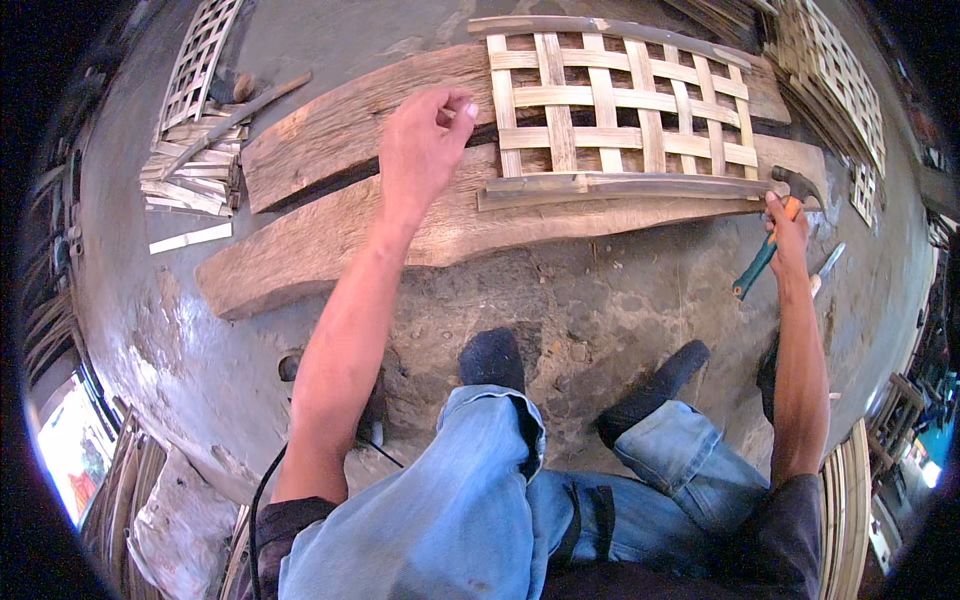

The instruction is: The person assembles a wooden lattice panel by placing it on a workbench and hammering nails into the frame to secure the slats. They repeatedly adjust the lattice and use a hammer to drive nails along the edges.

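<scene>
A woven bamboo lattice panel [645,100] lies across two thick wooden planks, the far plank [330,135] and the near plank [300,258]. Split bamboo rails run along its far edge and its near edge [620,187]. My left hand [425,145] is raised just left of the panel, fingers curled and thumb close to the forefinger; anything small between them cannot be made out. At the panel's near right corner, my right hand [789,238] grips a claw hammer [755,268] with a green and orange handle. The dark hammer head points away, beside the rail's end.
Cut bamboo strips [190,180] are piled at the left, with a stick across them and another lattice panel [203,50] behind. More lattice panels [835,85] stack at the far right. A knife [829,262] lies right of my right hand. Long strips [848,500] lie at lower right.
</scene>
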`<state>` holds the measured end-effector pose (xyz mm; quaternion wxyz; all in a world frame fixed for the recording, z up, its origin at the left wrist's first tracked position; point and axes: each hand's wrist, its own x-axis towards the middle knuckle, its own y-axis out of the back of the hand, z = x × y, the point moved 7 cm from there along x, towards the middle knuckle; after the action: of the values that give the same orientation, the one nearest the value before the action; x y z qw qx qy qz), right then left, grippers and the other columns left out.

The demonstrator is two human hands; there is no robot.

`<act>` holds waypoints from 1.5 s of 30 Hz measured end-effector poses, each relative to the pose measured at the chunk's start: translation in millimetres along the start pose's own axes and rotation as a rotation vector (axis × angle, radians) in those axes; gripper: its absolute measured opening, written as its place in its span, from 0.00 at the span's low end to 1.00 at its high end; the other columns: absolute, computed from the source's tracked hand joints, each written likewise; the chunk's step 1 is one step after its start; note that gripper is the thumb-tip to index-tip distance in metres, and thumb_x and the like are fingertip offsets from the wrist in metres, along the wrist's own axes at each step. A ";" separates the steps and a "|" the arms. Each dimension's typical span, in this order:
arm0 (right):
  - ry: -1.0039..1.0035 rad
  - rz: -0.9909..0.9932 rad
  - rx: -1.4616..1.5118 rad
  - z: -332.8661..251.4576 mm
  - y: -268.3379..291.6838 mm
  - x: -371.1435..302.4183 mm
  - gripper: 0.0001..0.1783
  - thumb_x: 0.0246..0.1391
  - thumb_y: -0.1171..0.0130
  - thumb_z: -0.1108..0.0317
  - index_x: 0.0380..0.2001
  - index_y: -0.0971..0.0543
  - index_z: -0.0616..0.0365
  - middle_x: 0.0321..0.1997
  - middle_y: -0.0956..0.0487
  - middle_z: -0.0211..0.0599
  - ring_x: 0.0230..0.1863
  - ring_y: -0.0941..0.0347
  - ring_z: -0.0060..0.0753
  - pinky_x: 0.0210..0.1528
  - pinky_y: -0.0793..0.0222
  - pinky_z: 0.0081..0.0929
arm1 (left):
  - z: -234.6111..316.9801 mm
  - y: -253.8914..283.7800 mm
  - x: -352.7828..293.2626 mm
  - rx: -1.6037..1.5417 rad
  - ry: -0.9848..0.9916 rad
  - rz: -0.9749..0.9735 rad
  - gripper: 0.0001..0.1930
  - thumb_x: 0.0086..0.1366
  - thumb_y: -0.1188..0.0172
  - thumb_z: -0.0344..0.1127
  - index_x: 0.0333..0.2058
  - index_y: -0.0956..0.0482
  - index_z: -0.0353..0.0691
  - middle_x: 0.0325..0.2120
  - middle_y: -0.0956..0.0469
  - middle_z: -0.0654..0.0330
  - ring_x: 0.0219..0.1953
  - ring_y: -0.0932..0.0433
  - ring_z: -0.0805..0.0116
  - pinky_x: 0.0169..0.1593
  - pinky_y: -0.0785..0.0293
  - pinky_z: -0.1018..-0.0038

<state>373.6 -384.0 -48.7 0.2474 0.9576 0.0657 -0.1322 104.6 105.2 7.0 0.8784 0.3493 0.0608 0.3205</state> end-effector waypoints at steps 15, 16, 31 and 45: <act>-0.049 -0.030 0.143 1.6 -3.1 -4.1 0.13 0.55 0.30 0.62 0.33 0.27 0.49 0.28 0.27 0.23 0.28 0.33 0.14 0.27 0.39 0.14 | -8.2 -30.6 13.3 0.057 0.311 -0.256 0.20 0.56 0.30 0.41 0.45 0.20 0.39 0.31 0.14 0.55 0.34 0.15 0.69 0.43 0.23 0.69; -0.048 -0.029 0.140 2.1 -4.1 -3.6 0.13 0.56 0.30 0.63 0.33 0.27 0.49 0.28 0.27 0.23 0.28 0.33 0.14 0.27 0.39 0.14 | -8.4 -30.1 13.1 0.053 0.318 -0.272 0.20 0.56 0.30 0.40 0.45 0.20 0.39 0.30 0.14 0.56 0.34 0.16 0.70 0.43 0.23 0.70; -0.046 -0.057 0.161 -0.3 4.0 2.0 0.13 0.55 0.30 0.64 0.33 0.28 0.48 0.26 0.29 0.20 0.27 0.34 0.13 0.26 0.40 0.14 | -0.2 -25.8 -0.9 0.097 0.328 -0.208 0.19 0.57 0.33 0.39 0.45 0.22 0.39 0.27 0.15 0.59 0.32 0.17 0.70 0.41 0.25 0.71; -0.030 -0.199 0.087 -3.0 15.9 20.9 0.15 0.54 0.30 0.62 0.36 0.29 0.49 0.31 0.26 0.22 0.30 0.32 0.16 0.29 0.40 0.16 | 11.4 -4.7 -41.8 -0.054 0.225 -0.193 0.16 0.61 0.36 0.34 0.48 0.20 0.42 0.43 0.18 0.56 0.44 0.19 0.61 0.50 0.24 0.67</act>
<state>397.3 -395.1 -44.9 0.1923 0.9541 0.1508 -0.1732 78.0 70.8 7.5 0.9017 0.2801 0.1835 0.2733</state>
